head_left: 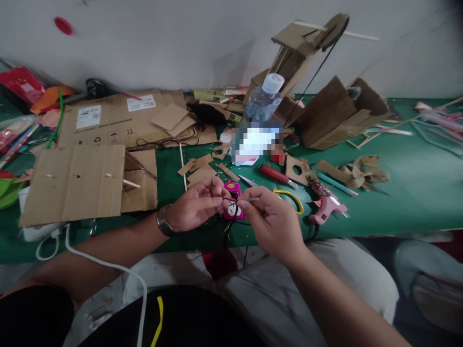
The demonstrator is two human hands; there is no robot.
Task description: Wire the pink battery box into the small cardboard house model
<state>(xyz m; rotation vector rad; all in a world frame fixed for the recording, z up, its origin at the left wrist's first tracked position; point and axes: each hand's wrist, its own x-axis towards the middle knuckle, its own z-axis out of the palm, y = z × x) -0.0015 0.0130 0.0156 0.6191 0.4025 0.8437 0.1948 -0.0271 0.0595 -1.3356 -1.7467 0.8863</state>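
Observation:
Between my fingertips runs a thin black string point(230, 200), pinched on both sides near the table's front edge. My left hand point(198, 202), with a watch on the wrist, grips one side of it, and my right hand point(269, 217) pinches the other between thumb and index finger. Part of the string hangs down between the hands. Just behind them lies a pink and white power socket point(237, 212), partly covered by the fingers and string. Whether the string is knotted is too small to tell.
A cardboard box with sticks point(77, 183) stands left. Cardboard scraps point(202, 173), a red-handled knife point(277, 176), yellow-handled scissors point(300, 205) and a pink glue gun point(327, 205) lie around the hands. Behind are a plastic bottle point(262, 103) and a cardboard box point(333, 113). A white cable point(104, 262) crosses my left arm.

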